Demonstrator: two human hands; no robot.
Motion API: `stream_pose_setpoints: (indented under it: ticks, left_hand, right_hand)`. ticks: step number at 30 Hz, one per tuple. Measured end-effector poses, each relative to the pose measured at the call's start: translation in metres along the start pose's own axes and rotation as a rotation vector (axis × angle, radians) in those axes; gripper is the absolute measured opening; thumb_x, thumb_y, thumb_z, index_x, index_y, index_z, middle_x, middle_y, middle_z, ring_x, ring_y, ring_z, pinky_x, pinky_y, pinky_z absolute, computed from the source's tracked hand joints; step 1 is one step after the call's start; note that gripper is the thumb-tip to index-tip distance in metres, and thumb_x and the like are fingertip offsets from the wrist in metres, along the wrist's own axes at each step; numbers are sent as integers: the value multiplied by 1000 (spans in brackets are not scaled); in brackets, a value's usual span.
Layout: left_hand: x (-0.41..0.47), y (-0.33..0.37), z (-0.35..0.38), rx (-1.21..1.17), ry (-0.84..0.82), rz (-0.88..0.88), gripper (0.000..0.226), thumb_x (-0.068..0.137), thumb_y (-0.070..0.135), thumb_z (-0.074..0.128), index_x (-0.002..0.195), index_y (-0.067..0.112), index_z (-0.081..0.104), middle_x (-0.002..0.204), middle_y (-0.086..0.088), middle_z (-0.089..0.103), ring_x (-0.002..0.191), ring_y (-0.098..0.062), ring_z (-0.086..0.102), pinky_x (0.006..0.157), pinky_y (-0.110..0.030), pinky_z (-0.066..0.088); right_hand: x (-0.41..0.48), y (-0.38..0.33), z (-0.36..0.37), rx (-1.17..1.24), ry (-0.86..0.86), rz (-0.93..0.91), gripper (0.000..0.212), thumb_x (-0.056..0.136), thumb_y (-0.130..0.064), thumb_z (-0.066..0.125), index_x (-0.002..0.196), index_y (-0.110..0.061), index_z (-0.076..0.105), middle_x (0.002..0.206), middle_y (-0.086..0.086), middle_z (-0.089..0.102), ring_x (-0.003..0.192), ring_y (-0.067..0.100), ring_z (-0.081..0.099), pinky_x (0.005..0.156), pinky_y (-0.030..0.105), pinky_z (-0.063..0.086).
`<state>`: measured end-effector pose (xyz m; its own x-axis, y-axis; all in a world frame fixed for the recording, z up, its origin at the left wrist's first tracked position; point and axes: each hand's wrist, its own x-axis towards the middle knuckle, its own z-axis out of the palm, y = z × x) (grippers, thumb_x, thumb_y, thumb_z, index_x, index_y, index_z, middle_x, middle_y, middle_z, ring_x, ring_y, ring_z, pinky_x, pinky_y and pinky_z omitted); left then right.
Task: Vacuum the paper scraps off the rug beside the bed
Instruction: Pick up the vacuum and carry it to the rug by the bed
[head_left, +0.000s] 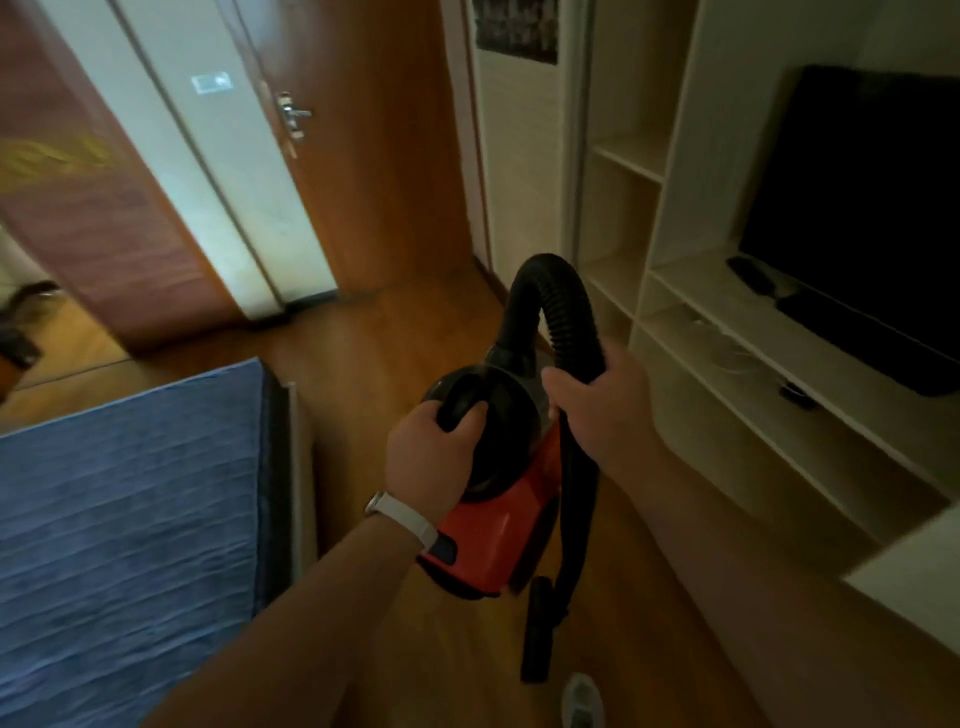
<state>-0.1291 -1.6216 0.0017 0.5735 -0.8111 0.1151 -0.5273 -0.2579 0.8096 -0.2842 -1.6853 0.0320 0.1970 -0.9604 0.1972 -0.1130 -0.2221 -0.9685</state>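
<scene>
Indoors, a person carries a red and black canister vacuum (488, 535) clear of the wooden floor (395, 353), in the aisle between a blue-covered bed (124, 509) and a pale shelving unit (727, 374) that holds a dark television (862, 208). The left hand (431, 452), a white band at its wrist, is wrapped round the black carry handle (457, 400) on top of the machine. The right hand (602, 405) is closed on the ribbed black hose (550, 291), which arches up from the body and falls to a nozzle (537, 639) hanging just above the boards. The hands are near each other but apart. Neither the rug nor the paper scraps show in this view, so the cleaning itself appears not yet begun; this looks like the carry to the spot. Done well, that means holding the body level, gathering the hose so the dangling nozzle does not knock the bed frame or shelves, and setting the machine down beside the rug rather than on it, with enough hose slack to reach every scrap.
</scene>
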Motion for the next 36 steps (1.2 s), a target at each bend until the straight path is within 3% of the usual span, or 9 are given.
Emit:
stream_pose_setpoints:
  ticks: [5,10,16,21,24,28,31,33,36]
  left_hand:
    - [95,3,-6,11,119,-27,31,87,41,64,87,10,69,72,-9,69,64,-21,65,57,-41,54]
    - [170,-15,-15,-37,198,-122,19,88,38,65,83,21,64,66,2,65,56,-5,62,46,-11,44]
    - [280,-65,-29,-36,250,-135,22,88,37,66,77,18,63,61,1,64,53,-13,62,41,-12,42]
    - [392,-118,-45,-110,209,-165,17,90,33,65,80,20,62,59,5,60,50,3,59,40,-8,38]
    - [458,-138,-63,-147,178,-182,18,91,33,64,80,18,61,62,4,61,52,3,60,42,-7,39]
    - [540,-153,-88,-108,184,-160,22,89,39,64,78,20,62,64,1,64,55,-8,63,43,-11,42]
    - [588,-165,-106,-92,199,-146,21,89,40,63,81,22,62,66,0,65,57,-11,64,46,-16,47]
    - [619,-177,-118,-64,242,-125,21,89,41,63,78,24,60,63,3,63,54,-8,61,44,-12,43]
    - [664,-193,-130,-24,296,-134,22,89,40,64,75,24,59,61,5,60,51,-5,58,42,-9,39]
  right_hand:
    - [107,0,35,13,-162,-49,21,83,-9,68,75,-24,55,61,-1,58,48,7,56,47,18,46]
    - [189,5,89,-58,-275,-55,14,76,-29,68,74,-39,58,63,0,64,56,19,64,54,39,57]
    - [286,28,179,-65,-326,-73,24,79,-18,70,73,-37,58,63,0,63,54,17,63,53,34,55]
    - [369,41,275,-123,-336,-86,22,79,-25,69,72,-43,59,64,0,65,58,21,65,56,43,59]
    - [418,36,326,-138,-336,-64,23,80,-23,70,74,-43,61,65,0,66,58,22,66,56,46,59]
    - [477,30,382,-120,-314,-84,37,83,-19,71,67,-50,58,60,-13,62,52,6,59,49,28,51]
    - [510,23,420,-102,-330,-67,28,83,-19,70,73,-42,60,64,-1,63,55,15,61,51,30,52]
    - [536,24,447,-72,-353,-76,21,84,-17,69,79,-35,59,68,7,63,58,21,61,54,33,54]
    - [574,30,488,-54,-403,-76,17,83,-22,68,81,-36,58,68,5,64,59,20,63,57,35,55]
